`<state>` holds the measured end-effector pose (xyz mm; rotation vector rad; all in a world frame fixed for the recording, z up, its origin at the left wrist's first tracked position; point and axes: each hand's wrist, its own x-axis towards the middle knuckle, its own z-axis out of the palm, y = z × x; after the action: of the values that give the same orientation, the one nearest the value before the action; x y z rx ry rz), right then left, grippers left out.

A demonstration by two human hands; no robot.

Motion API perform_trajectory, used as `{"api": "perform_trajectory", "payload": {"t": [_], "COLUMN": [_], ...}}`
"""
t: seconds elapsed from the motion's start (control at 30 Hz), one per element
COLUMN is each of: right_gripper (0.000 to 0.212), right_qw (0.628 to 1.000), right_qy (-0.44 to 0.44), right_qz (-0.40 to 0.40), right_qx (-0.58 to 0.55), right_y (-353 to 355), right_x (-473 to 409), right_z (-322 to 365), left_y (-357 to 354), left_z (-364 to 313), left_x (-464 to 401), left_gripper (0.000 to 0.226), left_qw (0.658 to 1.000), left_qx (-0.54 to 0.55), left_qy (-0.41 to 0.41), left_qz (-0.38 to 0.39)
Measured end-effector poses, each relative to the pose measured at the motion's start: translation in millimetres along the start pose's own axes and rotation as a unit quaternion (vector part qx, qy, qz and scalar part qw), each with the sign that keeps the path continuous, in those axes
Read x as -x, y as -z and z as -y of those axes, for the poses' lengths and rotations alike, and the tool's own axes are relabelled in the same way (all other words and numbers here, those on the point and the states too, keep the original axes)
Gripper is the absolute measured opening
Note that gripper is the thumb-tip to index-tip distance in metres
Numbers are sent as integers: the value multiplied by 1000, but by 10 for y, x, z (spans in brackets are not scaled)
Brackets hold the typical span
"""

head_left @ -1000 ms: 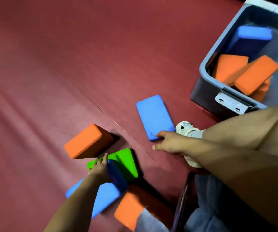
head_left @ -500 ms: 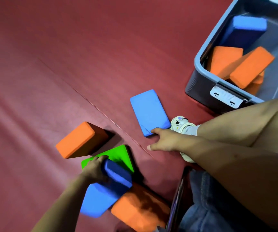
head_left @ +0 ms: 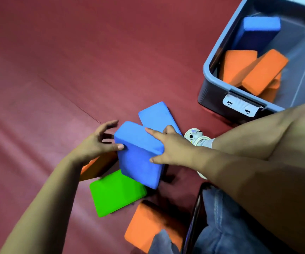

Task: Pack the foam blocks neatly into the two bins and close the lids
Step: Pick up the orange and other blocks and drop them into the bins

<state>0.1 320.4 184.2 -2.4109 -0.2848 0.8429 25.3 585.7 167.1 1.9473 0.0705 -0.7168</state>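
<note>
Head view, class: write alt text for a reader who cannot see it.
Two hands, left and right, hold a raised blue foam block over a red floor, above blue, green and orange blocks. At upper right, an open grey bin holds orange and blue blocks.
</note>
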Motion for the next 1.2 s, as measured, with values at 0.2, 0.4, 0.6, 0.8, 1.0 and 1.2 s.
{"api": "perform_trajectory", "payload": {"t": [0.2, 0.4, 0.6, 0.8, 1.0, 1.2], "right_gripper": [92, 90, 85, 80, 78, 82], "right_qw": [987, 966, 930, 809, 744, 696], "right_qy": [-150, -238, -226, -204, -164, -213], "right_qz": [-48, -73, -188, -390, -539, -629], "right_qx": [16, -72, -222, -390, -360, -271], "right_y": [57, 122, 410, 1222, 2207, 2799], "right_x": [8, -7, -29, 151, 905, 1552], "right_z": [-240, -305, -169, -217, -827, -1605], "left_y": [315, -52, -78, -169, -753, -1621], "left_z": [741, 960, 450, -792, -2170, -3100], "left_x": [-311, -141, -108, -143, -370, -852], "left_gripper": [132, 99, 89, 80, 80, 86], "left_qw": [894, 852, 903, 904, 902, 908], "left_qx": [-372, -426, -327, -202, -173, -209], "left_qy": [240, 271, 166, -31, -183, -271], "left_qz": [-75, -140, -224, -375, -350, -244]}}
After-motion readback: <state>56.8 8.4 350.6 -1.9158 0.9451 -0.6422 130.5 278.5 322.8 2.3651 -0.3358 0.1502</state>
